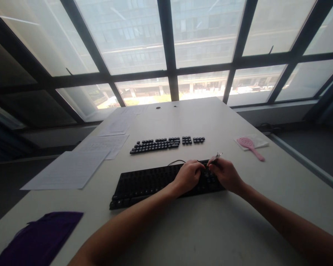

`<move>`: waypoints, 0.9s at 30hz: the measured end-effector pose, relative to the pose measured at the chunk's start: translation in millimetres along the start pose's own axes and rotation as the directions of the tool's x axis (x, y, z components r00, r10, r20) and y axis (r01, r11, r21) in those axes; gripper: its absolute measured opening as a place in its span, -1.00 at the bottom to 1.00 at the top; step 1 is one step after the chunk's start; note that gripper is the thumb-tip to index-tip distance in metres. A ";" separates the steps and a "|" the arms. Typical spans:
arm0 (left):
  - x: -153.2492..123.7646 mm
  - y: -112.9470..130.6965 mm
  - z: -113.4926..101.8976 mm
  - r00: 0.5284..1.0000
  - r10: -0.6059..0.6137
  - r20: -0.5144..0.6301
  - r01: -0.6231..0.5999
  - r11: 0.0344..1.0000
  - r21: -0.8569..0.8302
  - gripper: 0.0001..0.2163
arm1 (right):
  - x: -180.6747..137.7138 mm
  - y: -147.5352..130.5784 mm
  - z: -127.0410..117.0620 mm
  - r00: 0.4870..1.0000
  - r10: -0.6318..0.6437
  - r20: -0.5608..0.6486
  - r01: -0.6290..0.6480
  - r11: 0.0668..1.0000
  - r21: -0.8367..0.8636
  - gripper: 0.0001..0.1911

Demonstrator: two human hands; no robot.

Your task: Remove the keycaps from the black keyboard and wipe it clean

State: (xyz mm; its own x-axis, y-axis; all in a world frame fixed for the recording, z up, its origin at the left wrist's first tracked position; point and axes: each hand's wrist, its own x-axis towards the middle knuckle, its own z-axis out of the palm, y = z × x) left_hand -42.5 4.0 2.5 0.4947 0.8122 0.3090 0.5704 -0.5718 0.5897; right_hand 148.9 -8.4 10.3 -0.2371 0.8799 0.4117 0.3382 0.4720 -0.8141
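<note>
A black keyboard (144, 184) lies on the white table (183, 229) in front of me. My left hand (188, 175) rests curled on its right part, fingers bent against the keys. My right hand (224, 173) is closed around a thin tool (217, 156) with a pale tip that sticks up over the keyboard's right end. Beyond the keyboard, rows of loose black keycaps (166, 144) are laid out on the table.
Sheets of paper (80, 162) lie at the left. A pink hairbrush (249, 146) rests on a white cloth at the right. A purple cloth (39, 240) is at the near left corner. Large windows stand behind the table's far edge.
</note>
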 end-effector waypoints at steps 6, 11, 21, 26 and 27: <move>-1.0 -0.9 0.7 1.000 0.018 0.005 -0.018 1.000 0.012 -0.78 | 3.6 5.1 -0.5 0.999 0.006 0.054 -0.003 0.999 -0.043 -0.88; -1.1 -0.8 0.6 1.000 0.027 0.013 -0.027 0.999 0.017 -0.80 | 2.6 8.6 3.5 0.991 0.032 0.131 -0.023 0.997 -0.075 -0.86; -4.3 3.9 -1.4 0.997 0.070 0.024 -0.071 0.997 0.032 -0.84 | -6.0 7.5 1.4 0.953 -0.119 0.278 0.166 0.975 -0.151 -0.83; -4.1 10.2 -4.6 0.991 0.103 0.083 -0.112 0.987 0.111 -0.89 | -10.4 10.7 7.5 0.985 -0.079 0.152 0.097 0.988 -0.117 -0.82; -3.5 10.2 -4.3 0.991 0.105 0.086 -0.114 0.988 0.108 -0.87 | -10.9 10.8 8.6 0.993 -0.037 0.112 0.047 0.995 -0.089 -0.85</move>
State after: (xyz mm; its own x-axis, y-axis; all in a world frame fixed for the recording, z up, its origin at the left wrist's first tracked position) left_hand -41.3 -4.1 10.6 0.6067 0.7346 0.3039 0.5773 -0.6699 0.4668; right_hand 147.2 -13.3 -6.4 -0.3499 0.8505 0.3927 0.4062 0.5155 -0.7545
